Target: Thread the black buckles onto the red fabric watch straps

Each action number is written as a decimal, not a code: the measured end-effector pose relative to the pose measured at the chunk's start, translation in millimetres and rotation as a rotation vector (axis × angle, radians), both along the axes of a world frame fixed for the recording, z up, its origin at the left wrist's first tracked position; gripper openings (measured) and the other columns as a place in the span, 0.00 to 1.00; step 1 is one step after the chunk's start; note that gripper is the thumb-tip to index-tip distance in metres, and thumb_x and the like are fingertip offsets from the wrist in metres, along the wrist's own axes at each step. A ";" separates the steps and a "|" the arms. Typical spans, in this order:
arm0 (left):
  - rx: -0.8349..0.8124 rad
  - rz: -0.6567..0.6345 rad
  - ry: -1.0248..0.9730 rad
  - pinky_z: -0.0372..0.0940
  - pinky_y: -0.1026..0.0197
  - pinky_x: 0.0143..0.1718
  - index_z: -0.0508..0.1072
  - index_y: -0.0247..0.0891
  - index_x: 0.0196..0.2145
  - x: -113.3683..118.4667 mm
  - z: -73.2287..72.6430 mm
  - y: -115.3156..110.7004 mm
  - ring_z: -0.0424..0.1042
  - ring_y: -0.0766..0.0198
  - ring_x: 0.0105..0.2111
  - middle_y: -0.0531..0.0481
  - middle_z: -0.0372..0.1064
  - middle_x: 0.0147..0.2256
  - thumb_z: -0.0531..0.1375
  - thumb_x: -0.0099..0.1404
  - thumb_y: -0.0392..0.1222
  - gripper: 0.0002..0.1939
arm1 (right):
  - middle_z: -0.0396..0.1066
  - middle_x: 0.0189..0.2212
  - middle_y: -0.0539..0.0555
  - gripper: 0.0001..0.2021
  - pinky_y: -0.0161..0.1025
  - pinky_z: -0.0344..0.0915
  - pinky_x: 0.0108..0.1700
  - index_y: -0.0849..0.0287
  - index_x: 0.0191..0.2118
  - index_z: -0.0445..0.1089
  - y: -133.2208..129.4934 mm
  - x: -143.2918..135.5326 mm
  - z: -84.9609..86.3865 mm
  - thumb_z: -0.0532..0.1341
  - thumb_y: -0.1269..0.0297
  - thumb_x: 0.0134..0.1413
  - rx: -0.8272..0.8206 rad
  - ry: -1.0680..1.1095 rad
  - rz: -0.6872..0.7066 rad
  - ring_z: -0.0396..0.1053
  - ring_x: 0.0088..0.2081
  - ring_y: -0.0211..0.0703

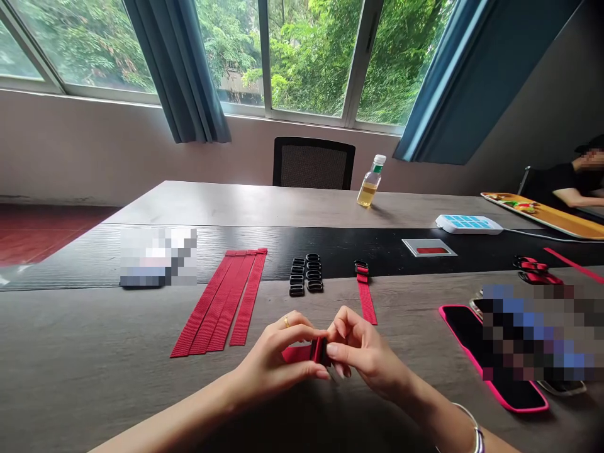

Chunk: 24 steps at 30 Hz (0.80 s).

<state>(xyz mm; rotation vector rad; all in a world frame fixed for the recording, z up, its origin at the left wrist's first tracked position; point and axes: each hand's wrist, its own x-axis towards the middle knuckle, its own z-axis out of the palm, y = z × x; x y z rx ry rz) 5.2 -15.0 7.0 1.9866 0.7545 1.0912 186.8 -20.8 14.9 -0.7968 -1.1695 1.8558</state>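
Observation:
Just above the table's near part, my left hand (283,352) is closed on a red webbing strap (296,354) that runs through a black buckle (323,350). My right hand (358,349) pinches the other side of that buckle, thumb and fingers pressed to it; the fingers partly hide it. Beyond my left hand lie several flat red straps (219,308) side by side. Black slide buckles (306,275) stand in two columns farther off. Right of these rests another red strap (366,302) with a black buckle (362,267) at its far end.
A phone in a pink case (493,358) lies at the right, beside a blurred patch. Behind it are a buckled red strap (538,270), a white power strip (469,224), a bottle (370,182) and an orange tray (547,217). A person (573,182) sits at the far right.

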 end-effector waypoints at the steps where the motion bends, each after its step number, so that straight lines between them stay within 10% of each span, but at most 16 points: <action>1: -0.030 -0.008 0.000 0.64 0.63 0.31 0.74 0.34 0.38 0.2 -0.6 0.0 0.68 0.63 0.29 0.48 0.68 0.29 0.63 0.55 0.54 0.20 | 0.63 0.21 0.43 0.20 0.26 0.56 0.20 0.58 0.25 0.51 0.1 -1.2 -0.9 0.68 0.62 0.44 0.000 0.011 0.004 0.61 0.18 0.27; 12: -0.601 -0.063 -0.280 0.59 0.63 0.33 0.72 0.38 0.40 3.5 -7.8 3.1 0.64 0.64 0.31 0.50 0.65 0.35 0.65 0.52 0.51 0.20 | 0.68 0.25 0.47 0.15 0.36 0.66 0.32 0.58 0.35 0.61 2.4 0.2 2.1 0.65 0.56 0.48 0.017 -0.015 -0.034 0.70 0.27 0.36; 24: -0.803 -0.039 -0.323 0.56 0.65 0.35 0.75 0.37 0.35 8.3 6.7 -4.5 0.62 0.63 0.34 0.51 0.68 0.32 0.64 0.49 0.44 0.14 | 0.61 0.29 0.50 0.03 0.31 0.63 0.27 0.54 0.34 0.69 -2.1 2.8 0.0 0.59 0.69 0.55 0.914 -0.496 -0.309 0.63 0.29 0.34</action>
